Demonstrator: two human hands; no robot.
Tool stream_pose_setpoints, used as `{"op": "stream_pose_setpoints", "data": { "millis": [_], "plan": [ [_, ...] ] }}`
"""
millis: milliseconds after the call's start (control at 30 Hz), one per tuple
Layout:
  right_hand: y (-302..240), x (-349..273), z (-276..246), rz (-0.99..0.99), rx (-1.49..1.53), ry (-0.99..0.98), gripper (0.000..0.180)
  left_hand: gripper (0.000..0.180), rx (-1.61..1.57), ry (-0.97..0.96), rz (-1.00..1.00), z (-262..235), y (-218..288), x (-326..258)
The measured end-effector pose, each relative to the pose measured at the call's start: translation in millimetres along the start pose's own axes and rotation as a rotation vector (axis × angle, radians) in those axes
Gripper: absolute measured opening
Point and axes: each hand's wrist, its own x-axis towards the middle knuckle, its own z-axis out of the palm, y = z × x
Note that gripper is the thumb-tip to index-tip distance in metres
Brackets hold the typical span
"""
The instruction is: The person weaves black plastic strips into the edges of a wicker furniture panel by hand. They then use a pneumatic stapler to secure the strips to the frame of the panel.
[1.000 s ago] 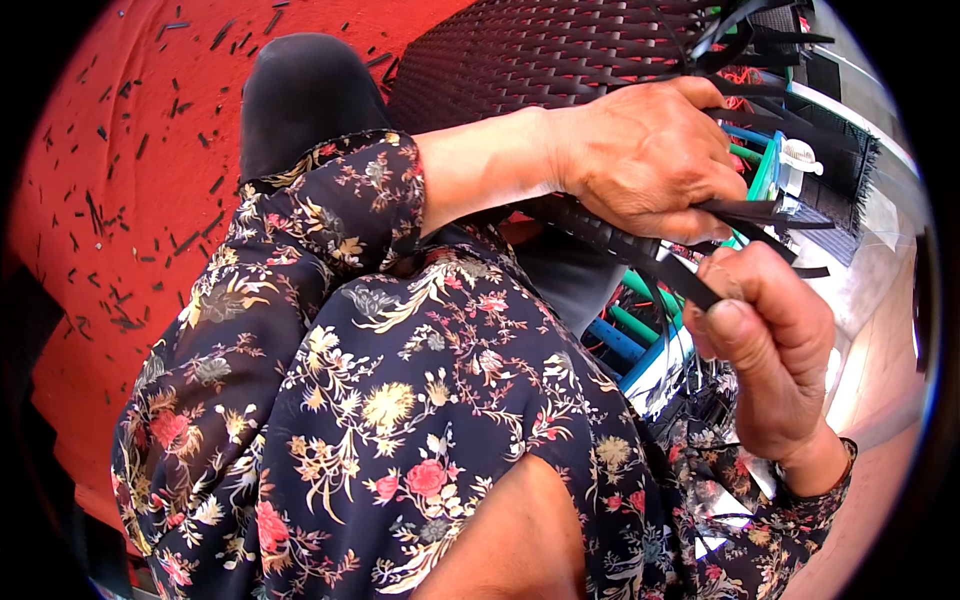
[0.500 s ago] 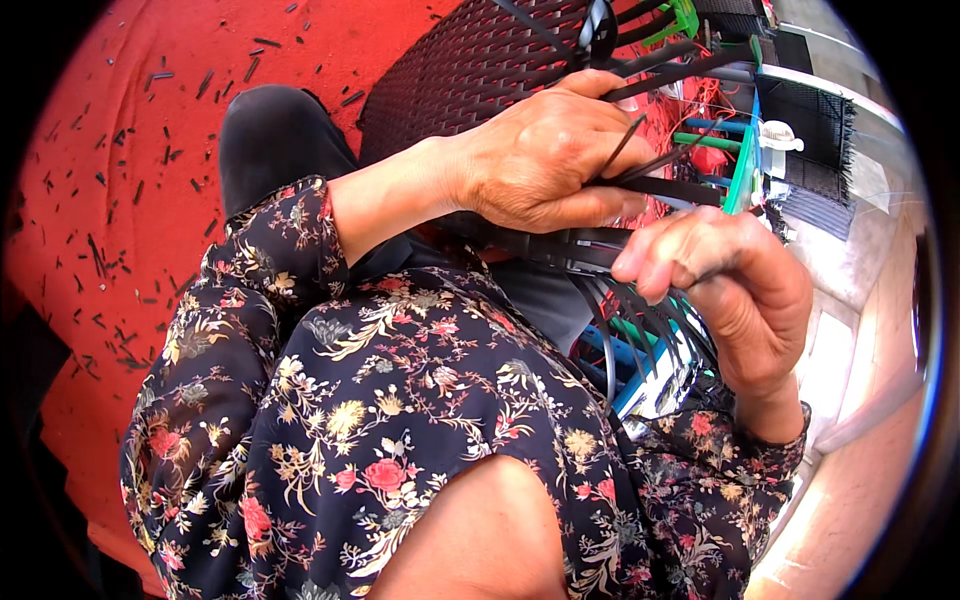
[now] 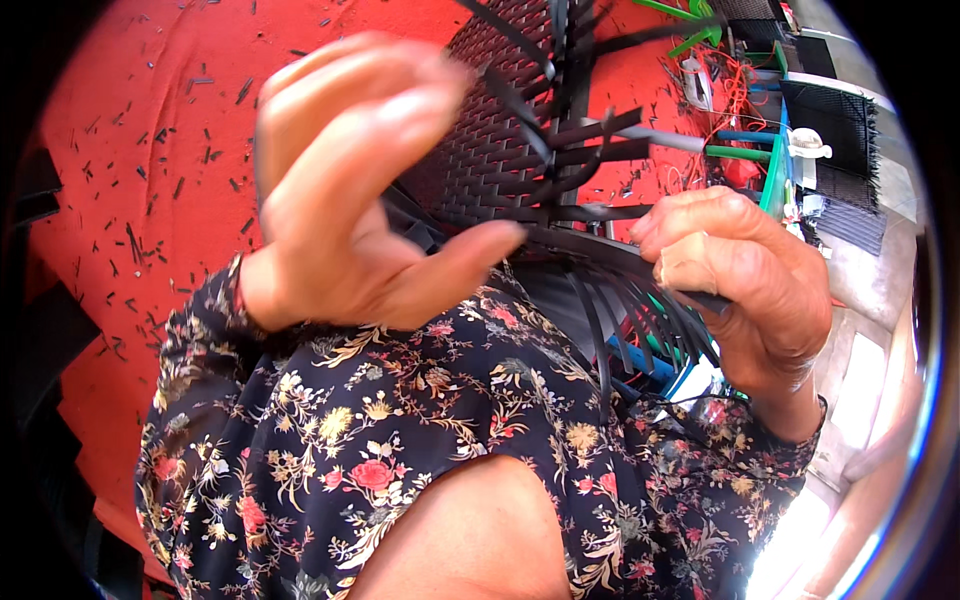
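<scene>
A dark brown woven panel (image 3: 480, 135) leans at the upper middle, its frame edge bristling with loose flat strips (image 3: 610, 153). My right hand (image 3: 750, 275) is closed, thumb against fingers, on one dark flat strip (image 3: 600, 245) that runs leftward to the panel's lower edge. My left hand (image 3: 365, 195) is raised in front of the panel, a little blurred. Its thumb is spread away from the fingers and nothing shows in it. More loose strips (image 3: 625, 315) hang in a row below the held one, over my lap.
Short dark offcuts lie scattered over the red floor covering (image 3: 150, 200) on the left. At the right are green and blue bars (image 3: 745, 145), tangled red cord (image 3: 735, 95), black mesh pieces (image 3: 835, 125) and a small white object (image 3: 808, 143). Dark flat pieces (image 3: 45, 340) stand at the left rim.
My left hand has let go of the strips and swung left, opening. My right hand has shifted slightly right and down, still gripping. More of the panel's edge and loose strips now shows.
</scene>
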Motion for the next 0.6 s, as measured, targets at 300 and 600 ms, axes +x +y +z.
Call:
{"op": "stream_pose_setpoints", "data": {
  "millis": [300, 600],
  "plan": [
    [-3, 24, 6, -0.191, -0.225, -0.081, 0.021, 0.033, -0.163, -0.215, -0.259, 34, 12, -18],
    [66, 16, -52, 0.225, 0.053, 0.223, 0.014, 0.017, -0.221, -0.193, -0.219, 33, 11, -26]
  ]
}}
